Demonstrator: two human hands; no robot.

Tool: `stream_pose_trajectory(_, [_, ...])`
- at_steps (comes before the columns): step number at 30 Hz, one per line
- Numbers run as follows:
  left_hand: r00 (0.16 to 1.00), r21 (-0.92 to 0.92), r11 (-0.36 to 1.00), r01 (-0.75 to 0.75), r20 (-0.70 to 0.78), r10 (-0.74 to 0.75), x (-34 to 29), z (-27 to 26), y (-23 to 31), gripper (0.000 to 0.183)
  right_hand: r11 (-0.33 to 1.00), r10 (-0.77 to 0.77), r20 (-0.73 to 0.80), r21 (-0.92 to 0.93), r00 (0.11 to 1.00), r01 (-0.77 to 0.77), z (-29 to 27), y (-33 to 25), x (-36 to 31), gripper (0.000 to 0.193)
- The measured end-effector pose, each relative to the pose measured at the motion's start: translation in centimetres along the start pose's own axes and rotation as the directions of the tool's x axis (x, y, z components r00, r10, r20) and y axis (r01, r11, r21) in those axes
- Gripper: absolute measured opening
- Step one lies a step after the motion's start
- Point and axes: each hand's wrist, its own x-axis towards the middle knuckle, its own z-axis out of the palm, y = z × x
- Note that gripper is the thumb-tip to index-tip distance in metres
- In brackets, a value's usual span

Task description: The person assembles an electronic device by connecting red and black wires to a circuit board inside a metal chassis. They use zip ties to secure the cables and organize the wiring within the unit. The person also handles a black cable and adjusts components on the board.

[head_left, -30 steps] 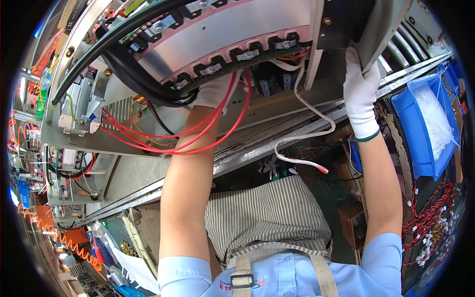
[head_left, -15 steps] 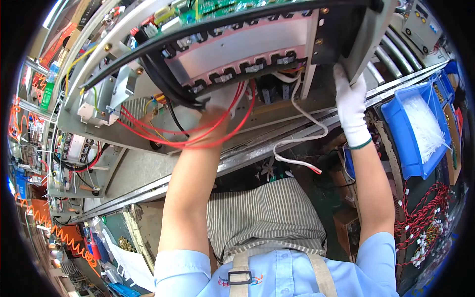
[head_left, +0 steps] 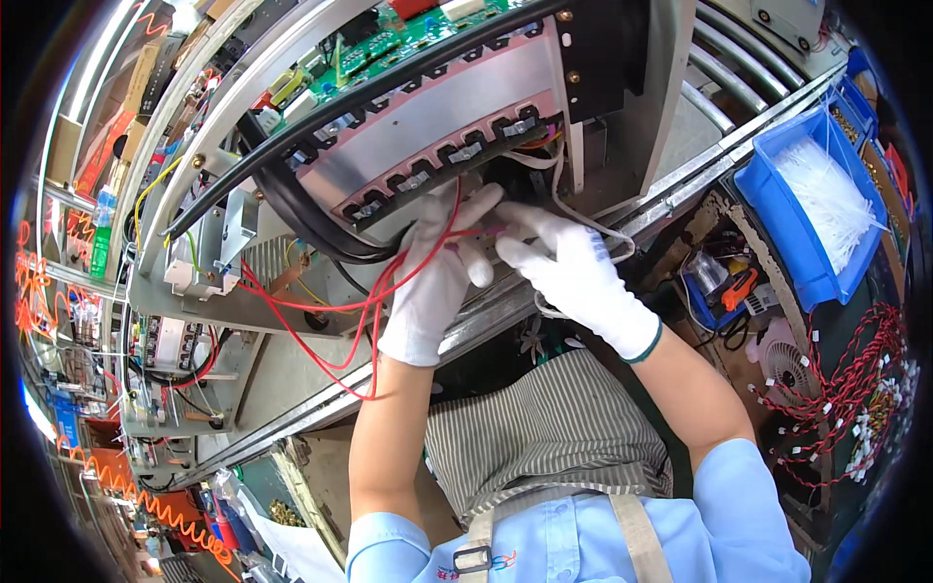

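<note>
Both my hands wear white gloves and meet below the front of an open grey metal chassis (head_left: 224, 313). Several long red wires (head_left: 335, 309) loop out of its left side and pass over my left hand (head_left: 432, 282), whose fingers are curled among them. A red wire runs across to the fingertips of my right hand (head_left: 573, 272), pinched there beside a small purple spot. Above the hands sits a heatsink block (head_left: 418, 107) with a row of black clamped parts. A thick black cable bundle (head_left: 301, 219) bends down left of my hands. The wire ends are partly hidden by fingers.
A green circuit board (head_left: 389, 58) tops the chassis, which stands on a metal-edged conveyor with rollers (head_left: 734, 58). At right are a blue bin (head_left: 821, 214) of white ties and bundled red-black wires (head_left: 846, 398). A white cable (head_left: 603, 233) hangs behind my right hand.
My right hand has left the chassis's right side panel and come in to the red wires beside my left hand. The chassis sits further left in view, and the red loops have shifted.
</note>
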Motion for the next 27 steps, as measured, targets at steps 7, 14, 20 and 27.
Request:
stream_pose_trajectory(7, [0.984, 0.395, 0.917, 0.061, -0.177, 0.011, -0.9, 1.0, 0.8, 0.054, 0.943, 0.263, 0.095, 0.186, 0.960, -0.276, 0.1, 0.9, 1.0, 0.033])
stream_pose_trajectory(14, [0.995, 0.127, 0.991, -0.035, -0.090, 0.047, -0.5, 0.6, -1.7, 0.038, 0.695, 0.313, 0.210, 0.614, 0.926, -0.374, -0.6, 3.7, 2.1, 0.034])
stream_pose_trajectory(20, [0.997, 0.104, 0.994, 0.013, -0.080, -0.005, -0.5, 0.9, -1.6, 0.035, 0.627, 0.417, 0.157, 0.664, 0.895, -0.408, -0.3, 2.8, 2.1, 0.030])
stream_pose_trajectory(27, [0.969, 0.743, 0.645, -0.177, 0.016, 0.247, 0.5, 2.4, -0.6, 0.020, 0.667, 0.377, 0.184, 0.626, 0.908, -0.404, -0.9, 3.2, 2.3, 0.030])
